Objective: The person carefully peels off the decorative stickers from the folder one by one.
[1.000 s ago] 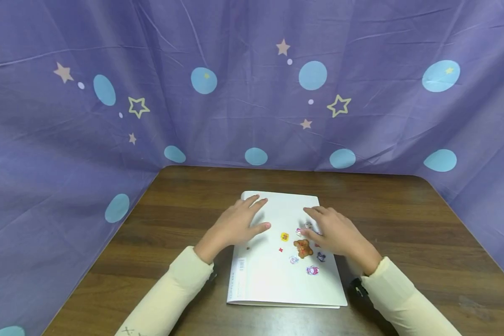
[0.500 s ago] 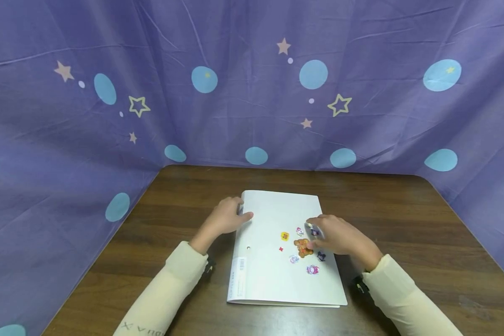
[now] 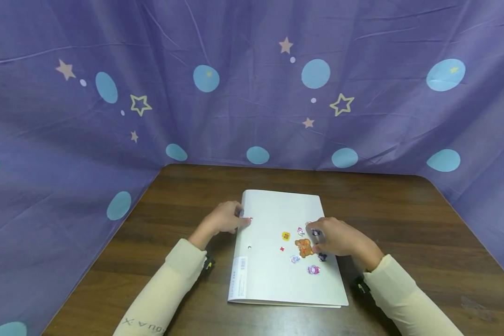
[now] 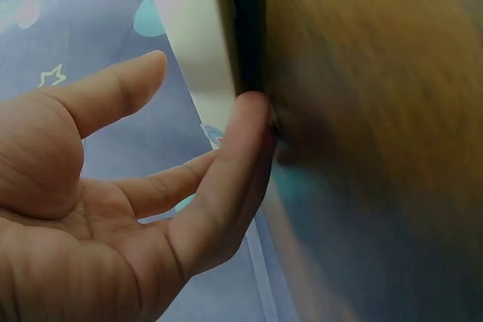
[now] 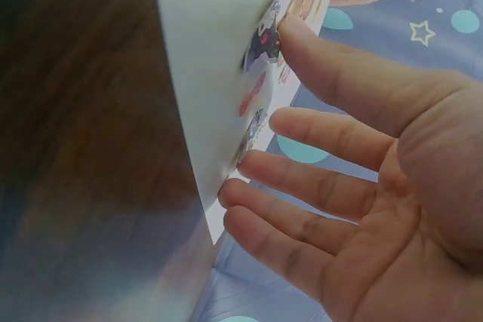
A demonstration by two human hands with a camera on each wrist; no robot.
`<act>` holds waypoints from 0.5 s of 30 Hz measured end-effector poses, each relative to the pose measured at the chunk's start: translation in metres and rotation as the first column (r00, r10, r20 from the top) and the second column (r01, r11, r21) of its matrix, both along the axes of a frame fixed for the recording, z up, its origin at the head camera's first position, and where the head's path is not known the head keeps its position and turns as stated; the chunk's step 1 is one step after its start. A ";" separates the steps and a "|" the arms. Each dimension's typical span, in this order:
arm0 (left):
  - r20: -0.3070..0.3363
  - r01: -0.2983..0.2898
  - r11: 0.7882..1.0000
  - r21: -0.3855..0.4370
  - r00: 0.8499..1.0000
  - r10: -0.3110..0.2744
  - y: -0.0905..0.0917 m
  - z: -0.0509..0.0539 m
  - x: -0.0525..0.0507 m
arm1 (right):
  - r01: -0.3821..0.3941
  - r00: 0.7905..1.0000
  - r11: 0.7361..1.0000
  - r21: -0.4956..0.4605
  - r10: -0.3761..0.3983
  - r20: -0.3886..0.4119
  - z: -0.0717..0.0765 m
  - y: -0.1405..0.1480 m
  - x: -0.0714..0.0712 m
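Note:
A white ring-binder-like folder (image 3: 273, 284) lies closed on the table, its spine to the left. Stickers dot the right part of its cover, among them a brown bear sticker (image 3: 304, 248) and a small yellow sticker (image 3: 286, 236). At the upper spine is my left hand (image 3: 223, 217); in the left wrist view its fingertips touch the folder's side (image 4: 192, 43), while the thumb stands apart. My right hand (image 3: 340, 237) is over the stickers. In the right wrist view its spread fingertips rest near the right edge, with the thumb at a black character sticker (image 5: 264, 39).
Brown wood-grain table (image 3: 395, 219) surrounds the folder on every side. Behind it and to both sides hangs a purple curtain (image 3: 252, 107) printed with stars and blue spots. A clear patch, perhaps tape, shows on the table (image 3: 473, 308) at right.
My left hand has gone from above the cover left to the folder's spine. My right hand has come down onto the stickers. The folder stays where it was.

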State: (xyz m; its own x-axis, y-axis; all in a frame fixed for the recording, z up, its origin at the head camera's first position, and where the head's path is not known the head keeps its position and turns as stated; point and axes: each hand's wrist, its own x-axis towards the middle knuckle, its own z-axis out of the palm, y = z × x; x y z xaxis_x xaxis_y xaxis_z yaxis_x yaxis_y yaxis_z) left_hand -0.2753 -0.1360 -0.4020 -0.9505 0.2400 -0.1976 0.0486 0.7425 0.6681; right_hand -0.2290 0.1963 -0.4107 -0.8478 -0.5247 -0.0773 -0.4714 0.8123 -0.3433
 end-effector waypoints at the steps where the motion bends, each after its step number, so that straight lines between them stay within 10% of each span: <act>1: 0.007 -0.003 1.000 0.008 1.000 0.003 0.000 0.000 0.000 | -0.009 1.000 1.000 0.001 0.009 -0.006 0.000 0.000 0.000; 15: 0.062 -0.038 0.990 0.133 0.998 0.030 0.002 -0.004 -0.001 | -0.072 0.996 0.997 0.029 0.074 -0.055 0.000 -0.001 0.003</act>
